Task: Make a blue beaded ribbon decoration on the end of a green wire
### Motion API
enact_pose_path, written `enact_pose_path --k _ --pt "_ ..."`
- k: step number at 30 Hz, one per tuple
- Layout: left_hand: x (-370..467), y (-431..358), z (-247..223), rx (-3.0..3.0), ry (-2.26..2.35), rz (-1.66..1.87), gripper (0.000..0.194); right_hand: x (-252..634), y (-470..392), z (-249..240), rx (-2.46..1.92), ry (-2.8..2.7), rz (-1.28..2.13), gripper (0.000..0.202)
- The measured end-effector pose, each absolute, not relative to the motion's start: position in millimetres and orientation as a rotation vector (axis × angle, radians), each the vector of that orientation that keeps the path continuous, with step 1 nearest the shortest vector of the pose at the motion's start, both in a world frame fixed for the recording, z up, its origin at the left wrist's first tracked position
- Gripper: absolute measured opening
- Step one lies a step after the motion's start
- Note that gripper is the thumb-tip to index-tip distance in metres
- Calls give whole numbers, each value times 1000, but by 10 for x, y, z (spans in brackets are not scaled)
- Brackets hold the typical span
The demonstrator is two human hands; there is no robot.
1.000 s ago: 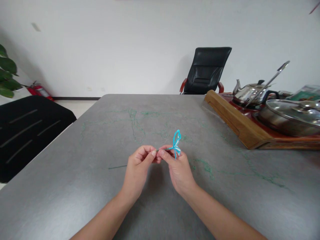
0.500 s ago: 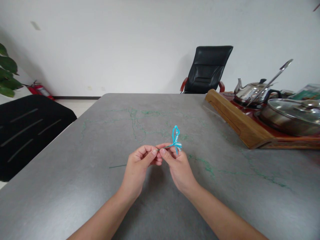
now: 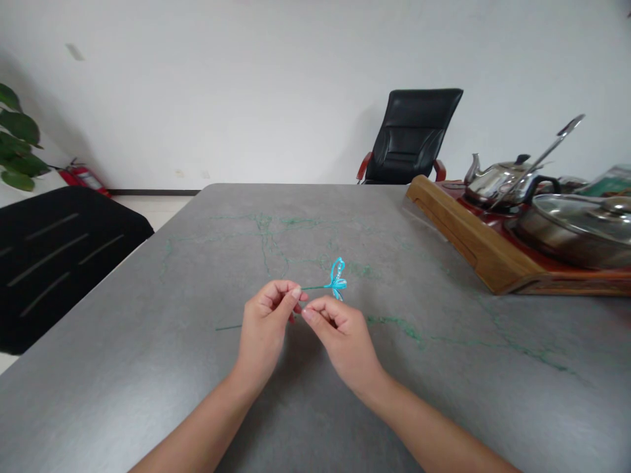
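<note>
A blue wire-like flower (image 3: 337,284) with pale bead-like dots points to the right above the grey table. Its thin green stem (image 3: 313,287) runs left into my left hand (image 3: 269,318), where thumb and forefinger pinch it. The stem's other end pokes out to the left beyond that hand. Just below the flower, my right hand (image 3: 348,335) is closed in a pinch, its fingertips close to those of the left. Whatever it pinches is too small to make out.
Loose green thread (image 3: 401,325) lies scattered in tangles over the grey table (image 3: 123,368). On the right stands a wooden tea tray (image 3: 453,236) with a metal kettle (image 3: 497,184) and a lidded pan (image 3: 576,226). Black chairs (image 3: 417,135) stand at the far edge and left.
My right hand has let go of the stem near the flower and moved slightly down and left. The flower has shifted a little down and left, with more green stem showing.
</note>
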State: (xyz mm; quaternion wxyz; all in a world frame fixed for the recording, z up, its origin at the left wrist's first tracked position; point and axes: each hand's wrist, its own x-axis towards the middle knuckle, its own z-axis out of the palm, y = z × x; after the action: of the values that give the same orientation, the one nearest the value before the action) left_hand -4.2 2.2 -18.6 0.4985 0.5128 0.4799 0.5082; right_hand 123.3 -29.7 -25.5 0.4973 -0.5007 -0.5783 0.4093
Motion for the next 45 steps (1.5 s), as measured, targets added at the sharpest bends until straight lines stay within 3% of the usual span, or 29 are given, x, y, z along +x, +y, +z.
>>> enact_pose_path --k 10,23,34,45 --pt "-32 -54 -192 1785 1223 1165 13 1407 -333 -102 -1254 -1847 -130 28" --pt "-37 -27 -124 2059 930 1151 14 1550 -213 -100 -1643 -1976 -233 28" --pt "-58 -18 -140 1943 1069 1147 12 1620 -182 -58 -1586 -1991 -557 27" --pt "-43 -43 -91 2041 1088 1049 10 1606 -195 -62 -1559 -2047 -656 25"
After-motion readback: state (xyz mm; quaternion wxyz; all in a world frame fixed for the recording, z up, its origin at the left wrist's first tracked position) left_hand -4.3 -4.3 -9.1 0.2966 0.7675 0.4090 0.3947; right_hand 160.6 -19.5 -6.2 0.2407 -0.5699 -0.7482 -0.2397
